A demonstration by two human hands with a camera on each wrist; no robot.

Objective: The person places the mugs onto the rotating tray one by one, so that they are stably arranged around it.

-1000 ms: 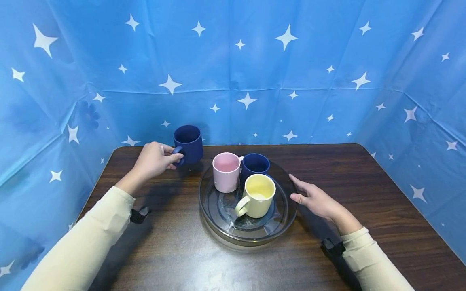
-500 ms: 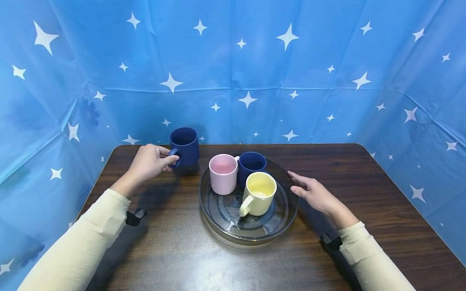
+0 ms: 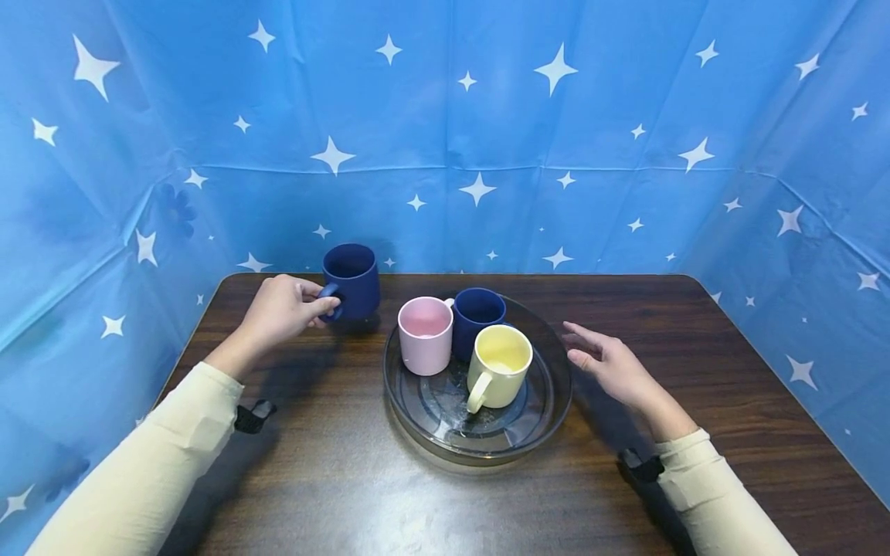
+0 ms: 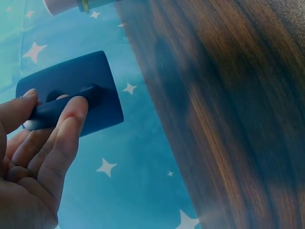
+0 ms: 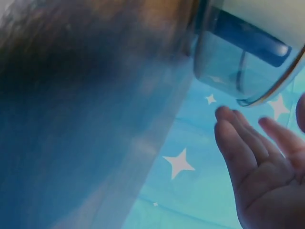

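Note:
My left hand (image 3: pixel 281 309) pinches the handle of a dark blue mug (image 3: pixel 353 286) at the table's back left. That mug (image 4: pixel 78 76) is upright in the head view; whether its base touches the table I cannot tell. A round smoky see-through tray (image 3: pixel 445 440) holds a pink mug (image 3: pixel 426 344), a second dark blue mug (image 3: pixel 475 313) and a yellow mug (image 3: pixel 502 374), grouped close together. My right hand (image 3: pixel 615 374) is beside the tray's right rim, fingers extended and holding nothing. In the right wrist view, a small gap separates its fingertips (image 5: pixel 223 113) from the rim.
A dark wood-grain table (image 3: pixel 334 463) carries everything. Behind it and along both sides hangs a blue curtain (image 3: pixel 487 116) with white stars. The held mug is close to the table's back edge.
The held blue mug has moved left and lower. The tray's mugs have swung counter-clockwise as a group: pink nearer, yellow rightward, blue leftward. My right hand has drawn slightly off the rim.

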